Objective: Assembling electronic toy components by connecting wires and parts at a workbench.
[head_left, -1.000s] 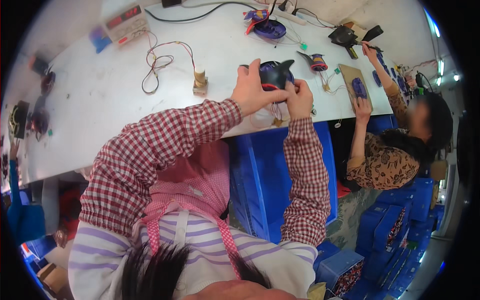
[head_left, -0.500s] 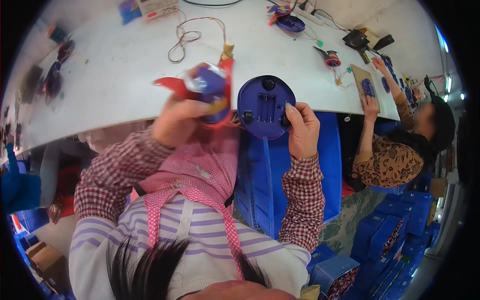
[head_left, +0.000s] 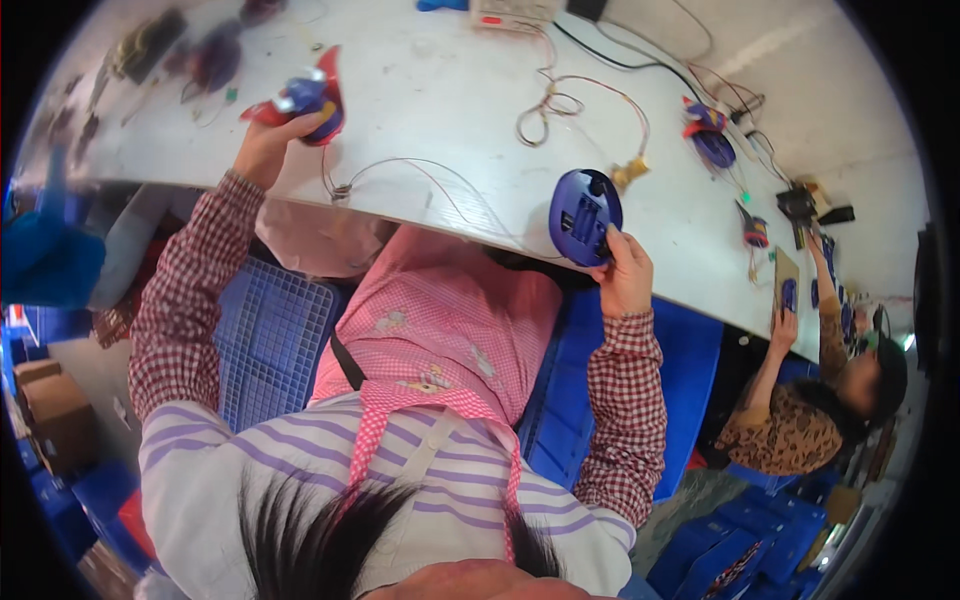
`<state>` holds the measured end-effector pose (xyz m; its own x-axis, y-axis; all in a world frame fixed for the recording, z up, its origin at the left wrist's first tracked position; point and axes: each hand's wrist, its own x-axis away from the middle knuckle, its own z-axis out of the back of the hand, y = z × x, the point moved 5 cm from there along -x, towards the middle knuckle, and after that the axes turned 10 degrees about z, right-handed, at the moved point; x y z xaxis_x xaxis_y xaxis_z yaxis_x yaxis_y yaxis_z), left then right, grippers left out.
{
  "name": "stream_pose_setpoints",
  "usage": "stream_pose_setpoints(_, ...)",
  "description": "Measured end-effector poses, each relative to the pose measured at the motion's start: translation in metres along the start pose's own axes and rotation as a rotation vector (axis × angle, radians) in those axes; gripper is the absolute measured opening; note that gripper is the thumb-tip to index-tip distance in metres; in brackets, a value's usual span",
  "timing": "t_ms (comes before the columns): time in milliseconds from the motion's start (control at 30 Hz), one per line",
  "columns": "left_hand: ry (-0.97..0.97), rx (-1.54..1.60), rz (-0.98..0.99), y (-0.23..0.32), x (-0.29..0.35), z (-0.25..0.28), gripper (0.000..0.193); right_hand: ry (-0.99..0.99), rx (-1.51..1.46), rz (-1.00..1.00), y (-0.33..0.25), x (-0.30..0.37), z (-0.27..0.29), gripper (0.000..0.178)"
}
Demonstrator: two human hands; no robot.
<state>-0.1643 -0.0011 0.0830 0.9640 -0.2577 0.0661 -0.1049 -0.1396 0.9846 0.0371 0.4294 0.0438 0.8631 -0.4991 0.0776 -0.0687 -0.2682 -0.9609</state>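
1. Holding two parts, well apart: the left hand (head_left: 262,148) is out far to the person's left over the white counter (head_left: 440,90), fingers wrapped round a red-and-blue plastic toy piece (head_left: 305,100); the right hand (head_left: 625,275) sits close to the body at the counter's near edge, gripping a round blue plastic shell (head_left: 583,215).
2. Blue shell stands on edge, its ribbed inner side toward the camera, thumb & fingers pinching its lower right rim. No clear long axis, roughly a disc.
3. Red/blue piece is blurred; its red fin points up & away from the person. Can't tell whether it touches the counter.
4. Key relation: the shell lies right of and nearer the body than the toy piece; a thin red/white wire lead (head_left: 400,170) w/ a small clip runs across the counter between them.
5. R hand is the nearer one to the brass-coloured fitting (head_left: 630,175) just beside the shell; L hand is nearer the dark blurred parts (head_left: 215,55) at the far-left rim.
6. A second person (head_left: 800,420) works at the right end, well clear of both hands.
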Motion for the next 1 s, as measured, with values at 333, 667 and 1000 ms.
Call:
stream_pose_setpoints(333, -0.021, -0.039, 0.022, -0.008, -0.089, -0.015, 0.040, 0.049, 0.404, 0.008, -0.011, -0.034, -0.046, 0.023)
stream_pose_setpoints(667, 0.167, -0.446, 0.023, -0.030, -0.101, 0.035, 0.047, 0.117, 0.751, 0.346, -0.030, -0.041, -0.004, 0.050)
stream_pose_setpoints(1000, 0.085, -0.568, -0.325, 0.110, 0.021, -0.054, 0.031, -0.093, 0.762, 0.162, -0.072, -0.094, -0.029, 0.033)
